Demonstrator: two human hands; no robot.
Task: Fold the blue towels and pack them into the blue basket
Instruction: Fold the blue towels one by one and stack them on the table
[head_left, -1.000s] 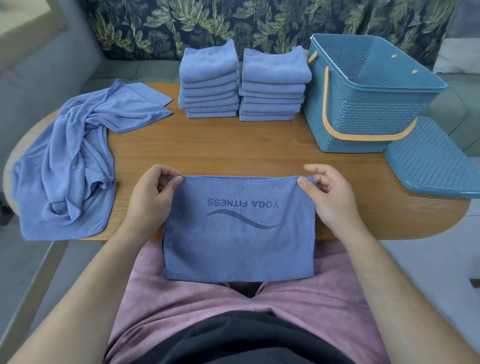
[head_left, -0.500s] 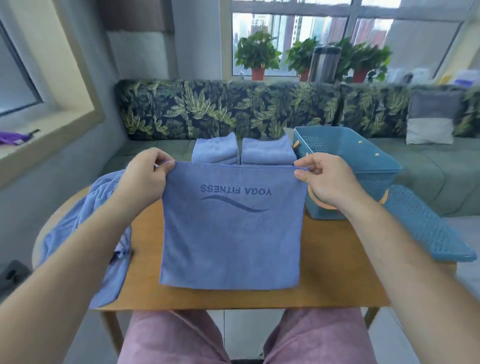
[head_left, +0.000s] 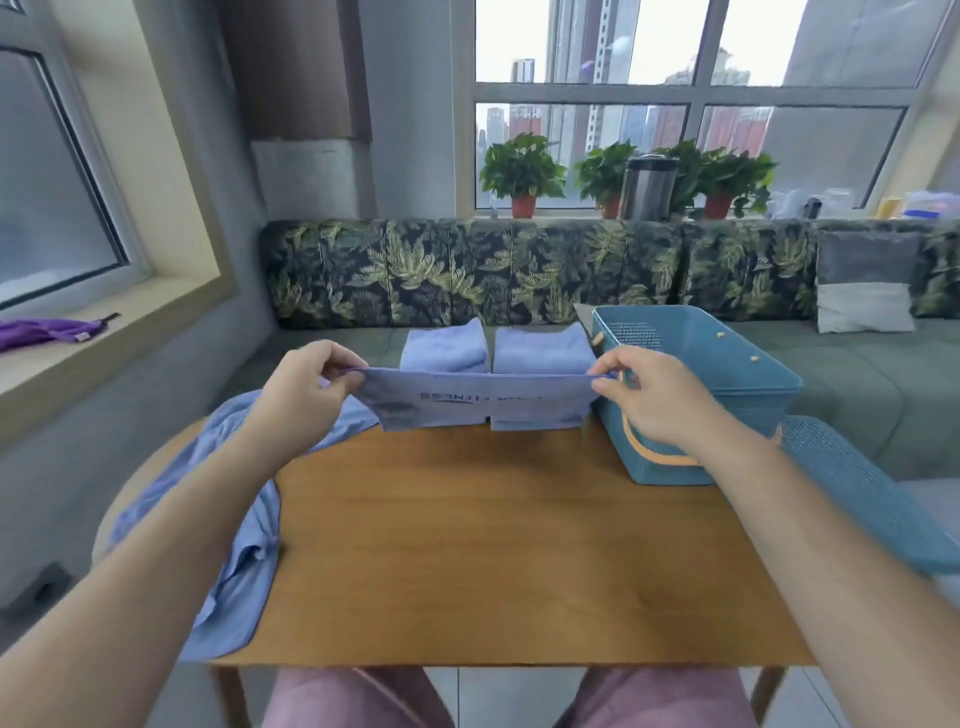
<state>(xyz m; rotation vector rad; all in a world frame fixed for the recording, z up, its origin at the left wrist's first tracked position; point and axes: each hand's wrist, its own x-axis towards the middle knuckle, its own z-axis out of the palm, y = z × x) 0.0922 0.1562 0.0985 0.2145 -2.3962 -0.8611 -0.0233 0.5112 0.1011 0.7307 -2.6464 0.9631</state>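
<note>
Both arms reach out over the light brown wooden table (head_left: 493, 545).

Left hand (head_left: 306, 395): thumb and curled fingers pinch the left top corner of a blue microfibre towel with dark printed lettering (head_left: 483, 405). Right hand (head_left: 660, 400): pinches the right top corner in the same way. The towel is stretched taut between the hands, raised above the far part of the table. It is seen nearly edge-on, so the print is foreshortened and only partly readable.

Just behind the held towel, at the far edge of the table, stand two stacks of folded blue towels: left stack (head_left: 444, 348) and right stack (head_left: 543, 348), side by side. The held towel hides their lower parts.

A blue perforated plastic basket with an orange handle (head_left: 727, 374) sits at the far right of the table, beside the right stack. What lies inside it cannot be seen. Its blue perforated lid (head_left: 857, 488) lies to the right, overhanging the table edge.

A heap of unfolded blue towels (head_left: 244, 545) lies along the table's left side and hangs over its near left edge.

Beyond the table: a leaf-patterned sofa (head_left: 467, 270), with potted green plants (head_left: 522, 171) on the window sill above it.
</note>
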